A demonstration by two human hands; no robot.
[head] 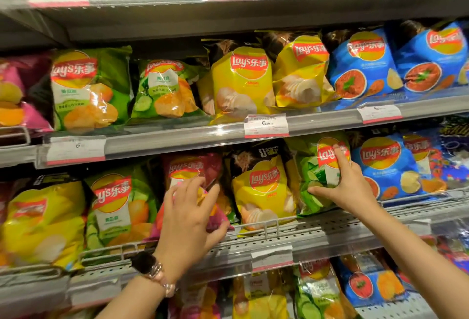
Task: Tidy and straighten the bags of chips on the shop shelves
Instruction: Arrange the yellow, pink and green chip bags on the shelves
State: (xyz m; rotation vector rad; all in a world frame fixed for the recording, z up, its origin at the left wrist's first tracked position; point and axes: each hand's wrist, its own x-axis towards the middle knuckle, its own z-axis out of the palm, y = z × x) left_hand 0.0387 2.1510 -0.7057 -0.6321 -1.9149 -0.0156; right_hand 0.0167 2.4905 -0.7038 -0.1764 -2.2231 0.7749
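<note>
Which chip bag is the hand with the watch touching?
The left hand touches the magenta bag, between a green cucumber bag and a yellow bag.

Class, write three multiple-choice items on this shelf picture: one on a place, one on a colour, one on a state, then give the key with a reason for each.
1. Where is the bag under the right hand?
A. top shelf
B. same shelf as the bag under the left hand
C. on the floor

2. What colour is the bag standing between the two hands?
A. yellow
B. white
C. orange

3. What is the left hand doing?
A. hanging idle
B. holding a price tag
C. gripping the magenta bag

Key:
1 B, the lime-green bag and the magenta bag stand on one wire-fronted shelf.
2 A, its front is yellow under the red logo.
3 C, fingers and thumb curl round the magenta bag's lower part.
</note>
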